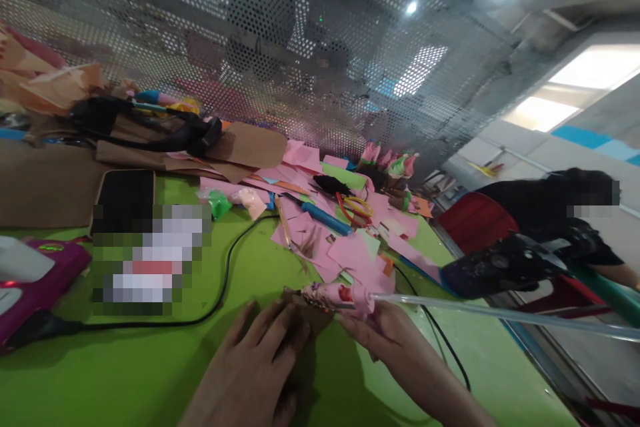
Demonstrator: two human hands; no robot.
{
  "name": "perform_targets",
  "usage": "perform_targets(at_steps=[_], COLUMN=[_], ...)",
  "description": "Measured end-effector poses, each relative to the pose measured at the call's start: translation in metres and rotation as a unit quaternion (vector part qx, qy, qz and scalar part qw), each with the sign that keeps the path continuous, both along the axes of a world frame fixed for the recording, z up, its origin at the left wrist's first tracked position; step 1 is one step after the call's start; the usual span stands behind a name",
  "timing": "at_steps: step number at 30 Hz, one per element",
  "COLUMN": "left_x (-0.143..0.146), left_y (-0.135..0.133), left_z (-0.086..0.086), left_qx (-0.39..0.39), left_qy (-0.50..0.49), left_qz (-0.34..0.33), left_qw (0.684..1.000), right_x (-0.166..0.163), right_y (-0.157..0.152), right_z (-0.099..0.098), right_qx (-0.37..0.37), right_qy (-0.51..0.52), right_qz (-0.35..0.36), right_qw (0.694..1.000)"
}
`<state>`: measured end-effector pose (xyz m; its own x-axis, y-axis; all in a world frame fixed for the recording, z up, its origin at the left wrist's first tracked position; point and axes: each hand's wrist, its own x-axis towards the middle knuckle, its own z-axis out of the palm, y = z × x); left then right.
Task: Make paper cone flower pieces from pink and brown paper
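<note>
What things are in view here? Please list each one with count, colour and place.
table: one, green, underneath
brown piece: one, brown, front centre
glue gun (apparently): one, pink, front centre
stick: one, clear, from the gun's back
paper scraps: many, mostly pink, middle
brown sheets: several, brown, back left
phone: one, black, left
pixelated item: one, whitish and red, beside phone
cord: at least one, black, across table
tool: one, blue, among scraps
pencil: one, yellowish, among scraps
screen: one, grey, back
person: one, black top, right
chair: one, red, right
back clutter: uncounted, mixed colours, unclear
left hand: one, bare, on brown piece
right hand: one, bare, holding glue gun
</note>
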<state>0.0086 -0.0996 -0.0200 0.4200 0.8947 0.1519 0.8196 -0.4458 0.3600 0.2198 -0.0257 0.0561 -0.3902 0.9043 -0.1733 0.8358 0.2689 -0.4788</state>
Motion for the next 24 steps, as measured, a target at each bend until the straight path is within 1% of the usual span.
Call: perform_targets(at_steps=[7, 13, 16, 21, 24], left_x=[0.0, 0.0, -0.001, 0.0, 0.0], left_y=[0.001, -0.001, -0.001, 0.0, 0.0], left_z=[0.003, 0.0, -0.002, -0.004, -0.003], left_qx=[-0.022, 0.005, 0.007, 0.033, 0.032], left_qy=[-0.001, -0.011, -0.004, -0.003, 0.006], left_qz=[-0.001, 0.004, 0.004, 0.002, -0.002], left_qw=[1.0, 1.0, 1.0, 0.999, 0.999], right_x=[0.006, 0.001, 0.001, 0.009, 0.01], right_y=[-0.001, -0.001, -0.001, -0.003, -0.004], right_z=[0.0, -0.001, -0.003, -0.001, 0.0], right_qx=[-0.019, -0.027, -0.026, -0.015, -0.009], right_qy=[0.011, 0.028, 0.026, 0.015, 0.011], right_qz=[-0.008, 0.001, 0.003, -0.014, -0.018], right_qw=[1.0, 0.999, 0.999, 1.0, 1.0])
